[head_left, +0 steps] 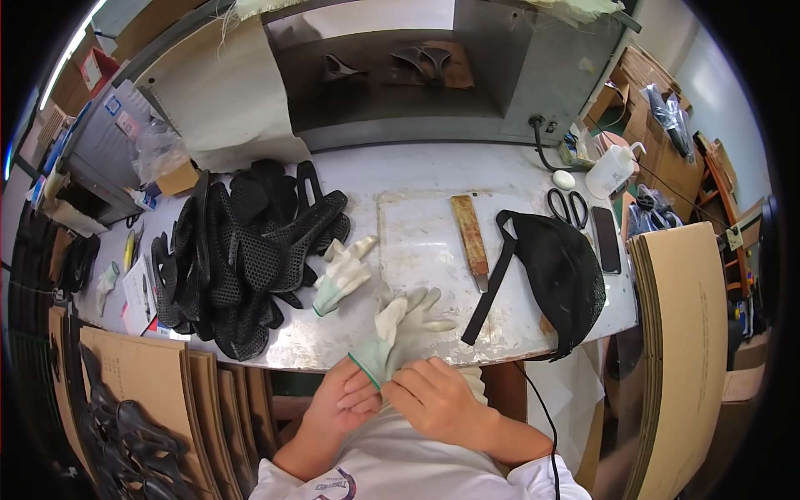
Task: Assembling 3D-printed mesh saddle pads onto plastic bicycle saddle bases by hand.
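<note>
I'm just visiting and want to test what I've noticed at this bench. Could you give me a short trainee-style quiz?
1. True or false: the left hand and right hand are both fully gloved.

2. The pile of black mesh pieces lies on which side of the flat tool? A) left, B) right, C) directly on top.

3. Fill in: the dark phone lies on the table beside the black-handled ____.

Key:
1. False; both are bare, with a pale glove at their fingers.
2. A.
3. Scissors.
</note>
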`<state>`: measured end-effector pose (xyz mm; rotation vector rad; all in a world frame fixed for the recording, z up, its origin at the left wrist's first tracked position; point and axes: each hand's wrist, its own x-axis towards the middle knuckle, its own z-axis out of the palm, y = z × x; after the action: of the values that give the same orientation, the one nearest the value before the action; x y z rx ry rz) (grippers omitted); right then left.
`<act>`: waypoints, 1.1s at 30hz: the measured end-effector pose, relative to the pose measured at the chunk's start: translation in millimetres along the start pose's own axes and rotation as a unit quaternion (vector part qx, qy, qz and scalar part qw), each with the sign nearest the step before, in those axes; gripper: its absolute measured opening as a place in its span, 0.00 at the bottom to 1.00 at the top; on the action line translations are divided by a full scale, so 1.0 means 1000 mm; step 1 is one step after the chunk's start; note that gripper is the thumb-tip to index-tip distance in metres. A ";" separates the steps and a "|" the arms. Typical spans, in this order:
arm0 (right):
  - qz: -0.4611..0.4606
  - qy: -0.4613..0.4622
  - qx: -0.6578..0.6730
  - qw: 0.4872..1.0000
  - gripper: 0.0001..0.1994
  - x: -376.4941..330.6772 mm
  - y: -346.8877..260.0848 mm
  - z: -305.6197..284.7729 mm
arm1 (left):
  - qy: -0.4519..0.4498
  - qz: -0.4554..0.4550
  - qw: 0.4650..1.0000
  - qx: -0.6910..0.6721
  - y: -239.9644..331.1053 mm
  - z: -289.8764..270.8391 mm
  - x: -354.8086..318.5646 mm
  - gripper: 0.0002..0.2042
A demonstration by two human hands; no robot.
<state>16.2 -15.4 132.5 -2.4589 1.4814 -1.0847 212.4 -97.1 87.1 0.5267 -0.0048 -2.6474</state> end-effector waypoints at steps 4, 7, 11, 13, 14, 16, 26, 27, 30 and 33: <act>0.006 0.034 0.078 0.996 0.13 -0.006 -0.004 0.010 | 0.246 0.184 0.952 -0.008 -0.013 0.052 0.025 0.12; 0.008 0.060 0.127 0.990 0.13 -0.008 -0.008 0.016 | 0.096 0.220 0.947 0.214 -0.019 0.068 0.034 0.18; 0.016 0.066 0.123 0.990 0.14 -0.011 -0.004 0.018 | 0.028 0.211 0.921 0.327 -0.017 0.061 0.052 0.20; 0.005 0.056 0.146 0.988 0.14 -0.012 -0.005 0.015 | -0.161 0.148 0.947 0.237 -0.014 0.026 0.069 0.20; 0.007 0.057 0.144 0.988 0.14 -0.012 -0.007 0.014 | -0.162 0.146 0.947 0.237 -0.014 0.021 0.070 0.20; 0.005 0.050 0.141 0.989 0.13 -0.012 -0.009 0.016 | -0.086 0.085 0.923 0.366 -0.009 0.034 0.076 0.21; 0.016 0.064 0.134 0.989 0.12 -0.013 -0.004 0.014 | 0.060 0.202 0.889 0.407 -0.012 0.065 0.096 0.25; 0.016 0.068 0.141 0.988 0.12 -0.011 -0.004 0.014 | -0.020 0.182 0.923 0.339 -0.014 0.054 0.098 0.28; 0.021 0.070 0.167 0.983 0.13 -0.011 -0.009 0.016 | -0.251 0.134 0.934 0.218 -0.013 0.033 0.110 0.35; 0.030 0.074 0.191 0.978 0.13 -0.006 -0.015 0.016 | -0.231 0.096 0.937 0.243 -0.012 0.051 0.086 0.36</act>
<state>35.3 -7.1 123.6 -2.0984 1.2305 -1.4149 117.4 -126.4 102.0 0.0273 -0.8249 -2.5022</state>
